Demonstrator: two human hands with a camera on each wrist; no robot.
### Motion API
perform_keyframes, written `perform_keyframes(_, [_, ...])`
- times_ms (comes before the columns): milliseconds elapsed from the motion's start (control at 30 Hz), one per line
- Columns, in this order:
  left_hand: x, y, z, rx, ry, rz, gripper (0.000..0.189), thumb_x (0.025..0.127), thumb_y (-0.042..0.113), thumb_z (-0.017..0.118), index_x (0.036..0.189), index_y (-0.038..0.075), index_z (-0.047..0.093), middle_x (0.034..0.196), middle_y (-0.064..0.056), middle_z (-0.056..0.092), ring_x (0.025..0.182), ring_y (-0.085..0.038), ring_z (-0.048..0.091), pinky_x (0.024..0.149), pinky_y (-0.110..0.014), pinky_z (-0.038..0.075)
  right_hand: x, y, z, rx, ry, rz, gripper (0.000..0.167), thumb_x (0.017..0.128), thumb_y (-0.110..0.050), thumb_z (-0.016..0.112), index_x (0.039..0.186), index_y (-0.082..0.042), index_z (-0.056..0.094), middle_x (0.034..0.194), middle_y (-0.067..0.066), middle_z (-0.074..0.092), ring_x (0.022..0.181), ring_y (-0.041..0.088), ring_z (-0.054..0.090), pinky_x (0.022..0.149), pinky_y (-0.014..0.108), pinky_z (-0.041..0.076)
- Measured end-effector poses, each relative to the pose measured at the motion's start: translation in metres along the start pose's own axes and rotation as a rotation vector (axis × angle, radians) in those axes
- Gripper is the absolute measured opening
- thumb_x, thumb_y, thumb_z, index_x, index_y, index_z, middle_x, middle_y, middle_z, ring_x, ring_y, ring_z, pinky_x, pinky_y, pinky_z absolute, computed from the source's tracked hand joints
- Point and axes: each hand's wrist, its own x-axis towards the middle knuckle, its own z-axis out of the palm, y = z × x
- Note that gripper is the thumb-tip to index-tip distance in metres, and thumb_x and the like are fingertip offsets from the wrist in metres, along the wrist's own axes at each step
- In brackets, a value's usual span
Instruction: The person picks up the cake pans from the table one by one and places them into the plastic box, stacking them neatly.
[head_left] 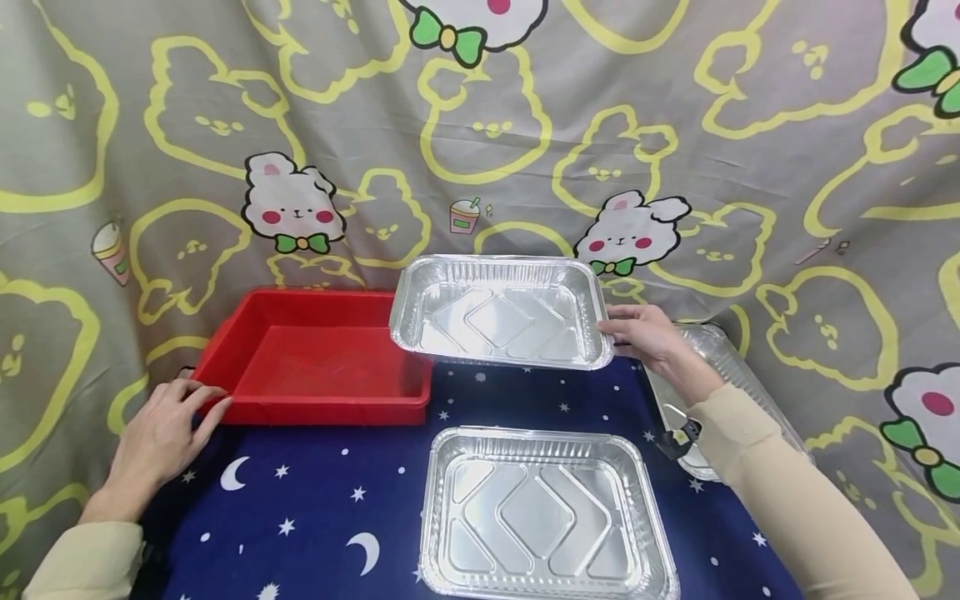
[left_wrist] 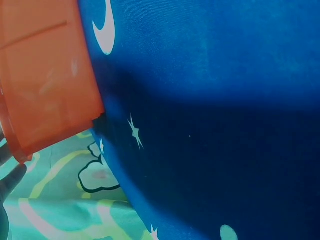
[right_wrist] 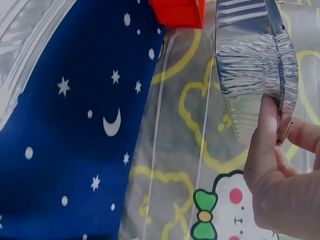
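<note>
My left hand (head_left: 161, 425) grips the near left corner of a red plastic bin (head_left: 326, 412), fingers and thumb at its rim. In the left wrist view the fingertips (left_wrist: 14, 182) show at the edge of that rim. My right hand (head_left: 652, 342) pinches the right end of a foil pan (head_left: 502, 321), thumb on the rim and fingers beneath. This pan is held up above the far side of the table, its left end overlapping the bin's right side in the head view. From the right wrist, the pan's crinkled corner (right_wrist: 252, 70) is seen between the fingers.
A second foil pan (head_left: 536, 517) lies on the blue star-and-moon tablecloth (head_left: 300, 500) at the front. More foil (head_left: 723, 358) lies at the right edge, partly hidden by my right forearm. A patterned curtain (head_left: 360, 125) hangs close behind the table.
</note>
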Motion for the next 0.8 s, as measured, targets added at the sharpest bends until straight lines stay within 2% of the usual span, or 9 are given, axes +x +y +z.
perform_keyframes(300, [0.001,0.0,0.001,-0.016,0.015,0.01,0.021,0.088,0.016,0.078,0.106,0.007,0.074,0.109,-0.025,0.062,0.101,-0.047,0.055,0.079,-0.065,0.049,0.013,0.006,0.022,0.029,0.004,-0.017,0.057,0.102,-0.003,0.062,0.151,0.016,0.04,0.087,-0.012,0.069,0.077,0.001,0.069,0.071,0.021,0.061])
perform_keyframes(533, [0.0,-0.001,0.001,-0.015,0.025,0.01,0.021,0.088,0.015,0.079,0.106,0.007,0.074,0.108,-0.025,0.063,0.099,-0.046,0.055,0.078,-0.065,0.049,0.022,0.006,0.043,0.034,0.012,-0.027,0.055,0.101,-0.003,0.063,0.15,0.014,0.045,0.098,-0.005,0.071,0.08,0.004,0.072,0.071,0.022,0.063])
perform_keyframes(800, [-0.001,-0.001,0.001,-0.016,0.033,0.008,0.021,0.088,0.016,0.078,0.106,0.007,0.074,0.107,-0.025,0.064,0.1,-0.046,0.056,0.078,-0.065,0.05,0.029,0.007,0.064,0.057,0.011,-0.041,0.051,0.101,-0.003,0.064,0.148,0.011,0.05,0.092,-0.008,0.073,0.079,0.004,0.071,0.07,0.022,0.062])
